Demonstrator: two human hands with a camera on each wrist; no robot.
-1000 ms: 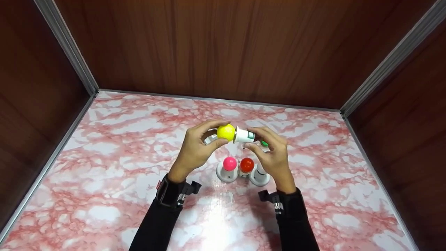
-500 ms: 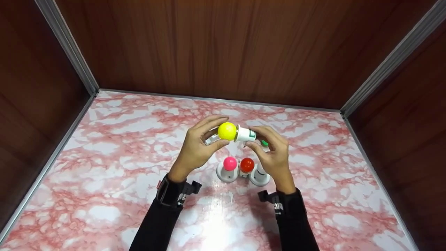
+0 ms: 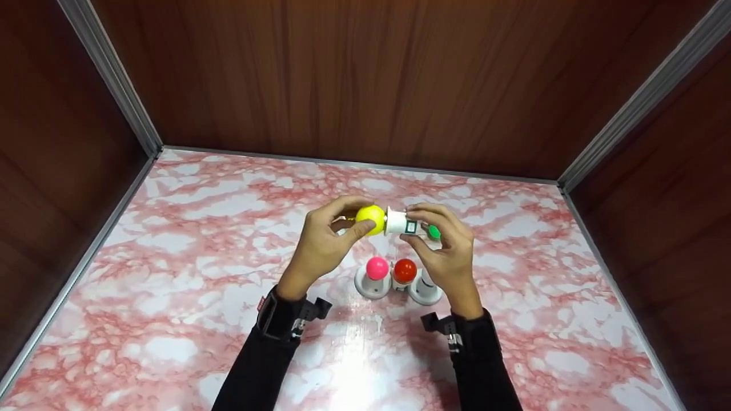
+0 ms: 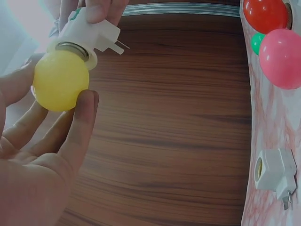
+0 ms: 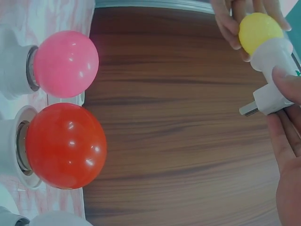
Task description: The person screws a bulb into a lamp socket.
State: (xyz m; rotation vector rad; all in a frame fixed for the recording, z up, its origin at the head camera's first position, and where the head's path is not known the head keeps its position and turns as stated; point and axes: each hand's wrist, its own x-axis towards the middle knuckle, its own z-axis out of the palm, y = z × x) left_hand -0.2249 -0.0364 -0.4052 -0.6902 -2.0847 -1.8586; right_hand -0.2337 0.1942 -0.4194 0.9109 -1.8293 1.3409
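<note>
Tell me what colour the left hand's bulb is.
Yellow; the bulb shows best in the left wrist view.

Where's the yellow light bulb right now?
In the head view, the yellow light bulb is near the centre, held in the left hand, just left of the white socket adapter in the right hand.

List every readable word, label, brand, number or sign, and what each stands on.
No text is legible.
Green-and-white label on the held plug-in lamp socket: too small to read.
Red tag on the left wrist strap: too small to read.
Dark mark on the white socket holding the red bulb: too blurred to read.
</note>
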